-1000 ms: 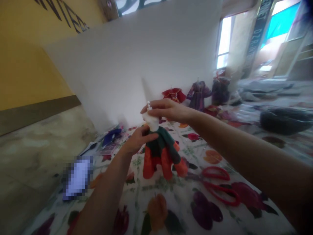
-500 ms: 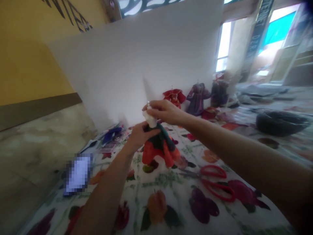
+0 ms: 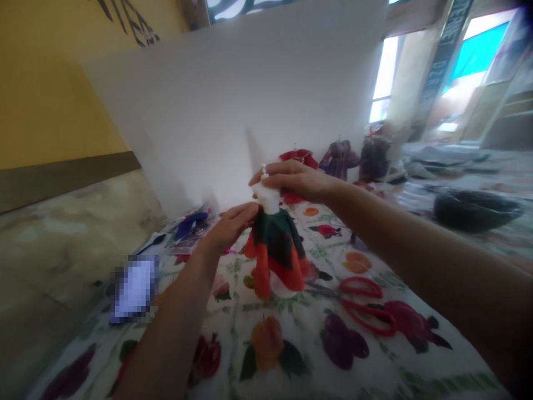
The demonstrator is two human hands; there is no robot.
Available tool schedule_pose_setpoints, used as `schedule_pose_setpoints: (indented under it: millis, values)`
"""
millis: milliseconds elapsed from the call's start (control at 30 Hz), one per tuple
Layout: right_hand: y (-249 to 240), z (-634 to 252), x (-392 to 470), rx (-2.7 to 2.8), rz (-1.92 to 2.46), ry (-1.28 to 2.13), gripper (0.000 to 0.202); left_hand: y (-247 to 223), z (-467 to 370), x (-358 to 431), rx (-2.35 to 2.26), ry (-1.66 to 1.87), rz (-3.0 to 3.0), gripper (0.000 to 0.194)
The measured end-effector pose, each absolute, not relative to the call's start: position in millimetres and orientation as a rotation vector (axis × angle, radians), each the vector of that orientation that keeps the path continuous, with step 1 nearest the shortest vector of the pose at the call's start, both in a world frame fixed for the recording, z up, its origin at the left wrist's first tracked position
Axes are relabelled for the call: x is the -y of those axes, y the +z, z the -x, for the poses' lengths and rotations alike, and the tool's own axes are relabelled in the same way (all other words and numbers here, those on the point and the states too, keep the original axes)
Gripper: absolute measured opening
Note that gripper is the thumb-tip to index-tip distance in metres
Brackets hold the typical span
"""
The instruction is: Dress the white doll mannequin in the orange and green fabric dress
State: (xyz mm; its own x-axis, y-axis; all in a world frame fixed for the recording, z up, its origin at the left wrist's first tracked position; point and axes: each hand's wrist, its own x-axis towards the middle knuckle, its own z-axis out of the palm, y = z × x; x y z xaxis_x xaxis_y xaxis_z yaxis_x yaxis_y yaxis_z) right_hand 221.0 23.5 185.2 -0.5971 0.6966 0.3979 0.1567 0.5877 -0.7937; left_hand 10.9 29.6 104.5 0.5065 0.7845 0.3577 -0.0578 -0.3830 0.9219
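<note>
A small white doll-size dress form (image 3: pixel 268 199) with a beaded tip on top stands nearly upright before me. It wears a flared skirt (image 3: pixel 278 241), dark green above and orange at the hem. My right hand (image 3: pixel 293 179) reaches over from the right, its fingers wrapped round the form's upper part. At the waist's left edge, my left hand (image 3: pixel 235 222) has its fingers pressed together against the top of the skirt. Part of the left fingertips is hidden from me.
Red-handled scissors (image 3: pixel 366 308) lie to the right on the fruit-patterned tablecloth (image 3: pixel 300 339). Behind stand small red (image 3: pixel 297 158) and purple (image 3: pixel 339 158) dresses against a white board (image 3: pixel 233 100). A dark bundle in plastic (image 3: pixel 474 211) sits right; blue items (image 3: pixel 191 225) lie left.
The dress form has shifted slightly right and its skirt has turned and spread more evenly. My left hand's thumb has left the front of the waist, and that hand is now at the left edge.
</note>
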Motion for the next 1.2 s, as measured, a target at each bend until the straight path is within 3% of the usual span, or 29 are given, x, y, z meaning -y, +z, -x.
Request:
schedule_pose_setpoints:
  millis: [267,600,1200]
  values:
    - [184.5,-231.6,-25.2,2.030,0.662,0.959,0.024,111.8,-3.5,-29.8,-0.680,0.963,-1.923,0.020]
    - [188.7,-230.1,-19.0,2.076,0.748,0.767,0.018,121.8,-6.1,-19.4,-0.730,1.013,-2.054,0.015]
    - [177.9,-214.2,-11.6,2.156,0.884,0.209,0.018,122.6,-22.1,-3.0,-0.820,0.888,-2.133,0.022]
